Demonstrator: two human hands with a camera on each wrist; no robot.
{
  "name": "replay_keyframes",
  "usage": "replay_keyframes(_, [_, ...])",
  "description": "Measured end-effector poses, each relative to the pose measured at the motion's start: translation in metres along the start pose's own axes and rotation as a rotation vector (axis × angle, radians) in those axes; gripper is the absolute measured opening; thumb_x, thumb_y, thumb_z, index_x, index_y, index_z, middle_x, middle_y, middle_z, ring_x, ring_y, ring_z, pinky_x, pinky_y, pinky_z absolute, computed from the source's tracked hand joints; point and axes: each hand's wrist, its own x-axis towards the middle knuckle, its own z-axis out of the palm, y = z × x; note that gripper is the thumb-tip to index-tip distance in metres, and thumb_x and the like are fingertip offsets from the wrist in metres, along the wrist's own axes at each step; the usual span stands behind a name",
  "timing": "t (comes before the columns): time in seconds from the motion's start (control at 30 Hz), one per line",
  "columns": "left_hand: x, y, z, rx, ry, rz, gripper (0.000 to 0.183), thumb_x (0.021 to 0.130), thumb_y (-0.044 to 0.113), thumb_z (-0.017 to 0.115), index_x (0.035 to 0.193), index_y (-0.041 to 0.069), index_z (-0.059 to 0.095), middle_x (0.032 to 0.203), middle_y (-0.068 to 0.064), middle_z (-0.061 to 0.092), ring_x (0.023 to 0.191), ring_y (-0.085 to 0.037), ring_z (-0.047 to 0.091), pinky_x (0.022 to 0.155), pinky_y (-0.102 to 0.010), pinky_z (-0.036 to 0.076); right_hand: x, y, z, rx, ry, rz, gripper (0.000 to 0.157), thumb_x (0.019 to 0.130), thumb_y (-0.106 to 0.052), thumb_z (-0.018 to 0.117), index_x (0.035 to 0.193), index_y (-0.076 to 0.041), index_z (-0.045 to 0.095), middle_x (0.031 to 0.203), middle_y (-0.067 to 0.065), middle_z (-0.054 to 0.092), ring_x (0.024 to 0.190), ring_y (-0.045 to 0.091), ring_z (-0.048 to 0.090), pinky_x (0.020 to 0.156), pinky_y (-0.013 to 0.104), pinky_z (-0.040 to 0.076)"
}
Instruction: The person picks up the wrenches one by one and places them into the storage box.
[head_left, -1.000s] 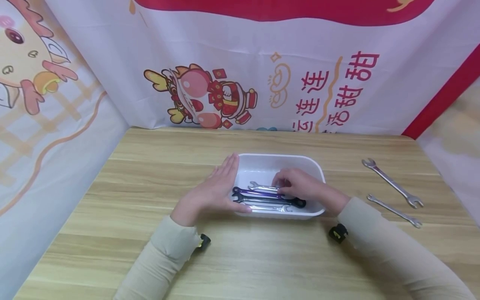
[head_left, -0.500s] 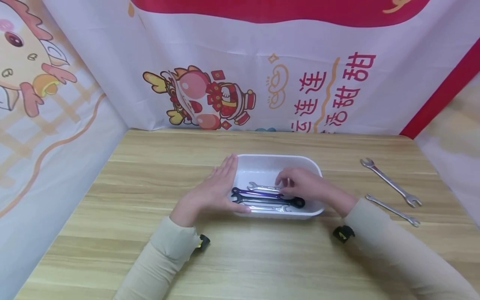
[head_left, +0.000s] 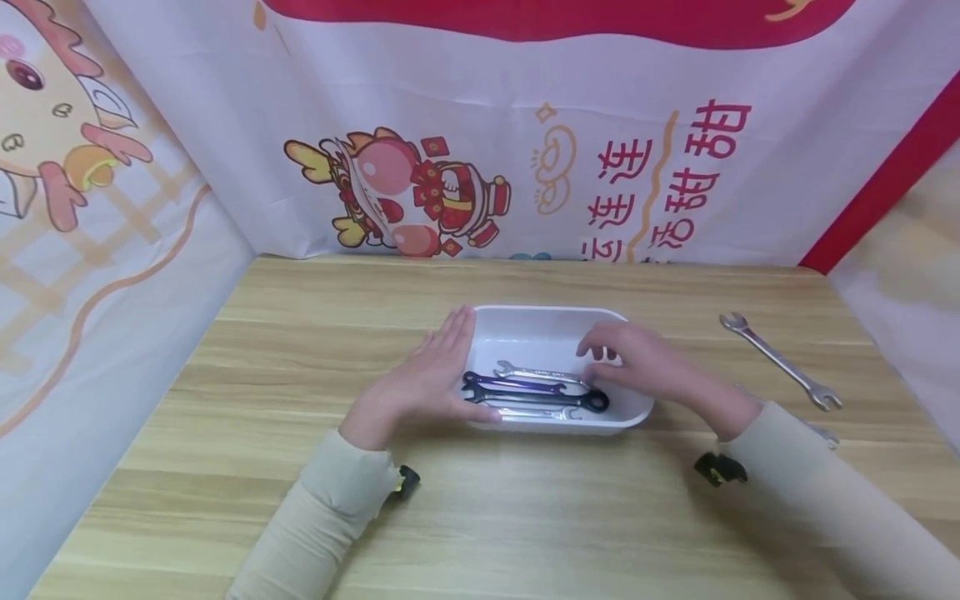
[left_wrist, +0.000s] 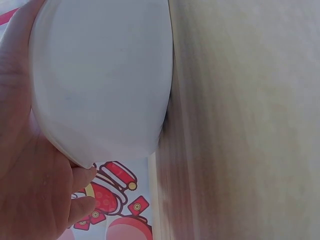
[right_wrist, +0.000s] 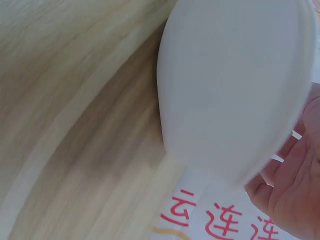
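Note:
My left hand [head_left: 423,379] rests against the left end of a white plastic tray [head_left: 543,312], fingers straight along its rim and thumb across the front corner. In the left wrist view the left hand [left_wrist: 37,170] lies along the rim of the tray [left_wrist: 105,75]. Over the tray's right end is my right hand [head_left: 637,358], its fingers loosely bent with nothing seen between them. Its thumb is close to the right end of a silver wrench [head_left: 536,372]. In front of that lie a purple wrench [head_left: 517,384], a black wrench [head_left: 536,397] and silver wrench ends [head_left: 551,413].
On the wooden table [head_left: 525,517], right of the tray, lies a large silver double-ended wrench [head_left: 780,360]. A smaller silver wrench [head_left: 825,435] is partly hidden by the right forearm. A printed cloth [head_left: 562,83] hangs along the back edge.
My right hand has shifted right and up, away from the silver wrench it was at, and more of that wrench shows. The left hand stays at the tray's left end.

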Motion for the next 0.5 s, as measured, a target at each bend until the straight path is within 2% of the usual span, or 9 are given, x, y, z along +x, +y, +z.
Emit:
replay_keyframes(0.3, [0.001, 0.0, 0.001, -0.006, 0.003, -0.008, 0.142, 0.065, 0.086, 0.065, 0.159, 0.014, -0.014, 0.166, 0.003, -0.02, 0.155, -0.016, -0.014, 0.126, -0.045, 0.005, -0.019, 0.008, -0.017, -0.075, 0.067, 0.033, 0.025, 0.09, -0.019, 0.074, 0.114, -0.013, 0.071, 0.097, 0.001, 0.068, 0.09, 0.017, 0.061, 0.079, 0.037, 0.056])
replay_keyframes(0.5, [0.001, 0.0, 0.001, 0.005, 0.004, 0.003, 0.145, 0.062, 0.09, 0.061, 0.158, 0.012, -0.013, 0.166, 0.001, -0.021, 0.155, -0.018, -0.014, 0.126, -0.046, 0.004, -0.032, 0.013, -0.027, -0.08, 0.096, 0.067, 0.025, 0.09, -0.018, 0.073, 0.114, -0.012, 0.071, 0.098, 0.004, 0.068, 0.09, 0.019, 0.061, 0.08, 0.041, 0.057])
